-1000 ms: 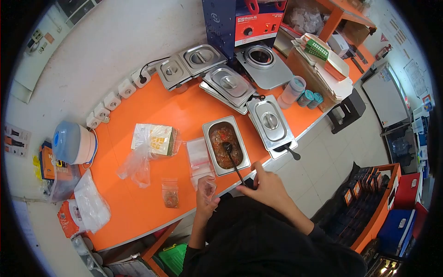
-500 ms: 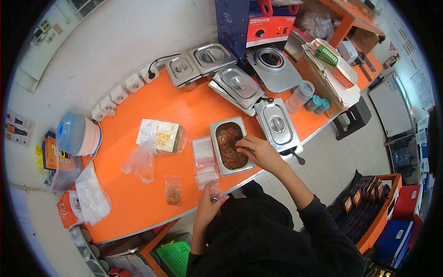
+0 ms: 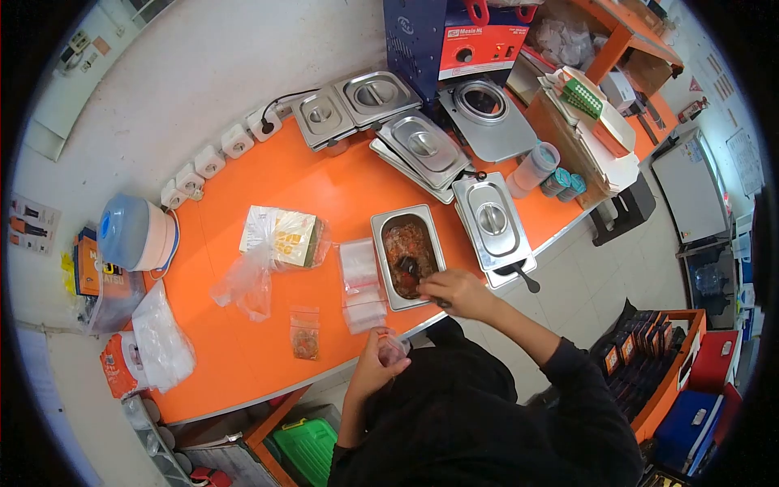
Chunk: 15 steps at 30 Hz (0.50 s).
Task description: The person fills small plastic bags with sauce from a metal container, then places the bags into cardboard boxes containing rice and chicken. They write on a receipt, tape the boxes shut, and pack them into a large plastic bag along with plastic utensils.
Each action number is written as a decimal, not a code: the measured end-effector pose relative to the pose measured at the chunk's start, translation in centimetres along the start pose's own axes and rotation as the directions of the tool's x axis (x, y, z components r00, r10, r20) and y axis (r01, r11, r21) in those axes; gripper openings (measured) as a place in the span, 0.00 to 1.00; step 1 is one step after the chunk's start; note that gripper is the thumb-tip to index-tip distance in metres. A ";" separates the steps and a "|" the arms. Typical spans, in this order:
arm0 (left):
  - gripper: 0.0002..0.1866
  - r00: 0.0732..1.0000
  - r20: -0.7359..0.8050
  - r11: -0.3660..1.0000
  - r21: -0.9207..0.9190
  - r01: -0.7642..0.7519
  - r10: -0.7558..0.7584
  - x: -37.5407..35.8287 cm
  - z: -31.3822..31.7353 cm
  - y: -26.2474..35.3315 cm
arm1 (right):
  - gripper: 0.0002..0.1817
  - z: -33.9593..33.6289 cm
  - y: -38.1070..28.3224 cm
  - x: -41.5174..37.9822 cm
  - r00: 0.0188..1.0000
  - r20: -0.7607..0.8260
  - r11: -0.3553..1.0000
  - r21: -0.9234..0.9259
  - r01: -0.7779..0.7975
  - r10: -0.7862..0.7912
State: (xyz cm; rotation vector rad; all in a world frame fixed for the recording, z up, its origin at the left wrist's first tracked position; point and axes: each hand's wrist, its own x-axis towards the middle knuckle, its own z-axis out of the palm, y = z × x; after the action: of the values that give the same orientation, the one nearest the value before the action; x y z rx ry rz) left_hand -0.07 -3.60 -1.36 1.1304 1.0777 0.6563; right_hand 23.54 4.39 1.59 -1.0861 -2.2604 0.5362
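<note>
My right hand (image 3: 458,294) is closed round the handle of a dark spoon (image 3: 407,265), its bowl down in chunky red-brown sauce (image 3: 408,238). The sauce lies in a deep steel pan (image 3: 380,258) at the table's front edge. Below and left of the pan, my left hand (image 3: 373,372) grips a small clear plastic bag (image 3: 393,349), its mouth spread apart. Flat zip bags (image 3: 359,268) lie stacked just left of the pan. Farther left, a filled zip bag (image 3: 305,334) with brownish contents rests on the table.
Lidded steel pans (image 3: 492,219) stand right of and behind the sauce pan, one with a dark handle sticking out. A sealing machine (image 3: 479,53) is at the back. A plastic-wrapped box (image 3: 284,237) sits on the orange table (image 3: 235,357). Plastic cups (image 3: 534,166) stand at right.
My right hand has moved down and right, and the spoon's bowl now shows in the sauce. The bag in my left hand has spread wider and shifted slightly right.
</note>
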 end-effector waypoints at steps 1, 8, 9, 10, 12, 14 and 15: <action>0.23 1.000 0.002 1.000 0.001 0.001 -0.001 0.0 -0.1 0.0 | 0.13 0.0 -0.5 -0.5 0.999 0.023 1.000 0.018 0.021 -0.022; 0.25 0.995 0.048 0.963 -0.260 -0.067 0.082 0.2 -0.5 -1.0 | 0.05 -0.1 -1.0 -0.7 0.958 -0.080 0.917 0.322 -0.237 0.275; 0.27 0.984 -0.032 0.958 -0.226 -0.178 0.176 0.4 -0.6 -1.0 | 0.06 0.2 -1.1 -0.9 0.932 -0.099 0.875 0.392 -0.285 0.348; 0.27 0.984 -0.032 0.958 -0.225 -0.178 0.175 0.3 -1.0 -0.9 | 0.07 0.3 -1.0 -1.1 0.901 -0.108 0.824 0.460 -0.330 0.421; 0.31 0.990 -0.030 0.969 -0.205 -0.140 0.137 0.4 -2.1 -0.3 | 0.09 0.0 0.0 -1.3 0.849 -0.081 0.758 0.500 -0.419 0.523; 0.31 0.987 -0.058 0.958 -0.242 -0.157 0.148 0.4 -2.5 0.8 | 0.10 0.3 0.0 -1.4 0.784 -0.052 0.678 0.539 -0.500 0.619; 0.31 0.984 -0.086 0.945 -0.275 -0.176 0.158 0.3 -2.7 1.1 | 0.11 0.7 -0.5 -1.3 0.784 -0.057 0.665 0.571 -0.483 0.618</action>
State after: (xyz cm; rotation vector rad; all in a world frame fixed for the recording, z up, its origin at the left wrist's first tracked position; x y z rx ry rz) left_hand -2.35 -1.88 -0.55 0.9633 0.9127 0.9545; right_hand 23.46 3.01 0.95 -1.4369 -1.3832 1.1291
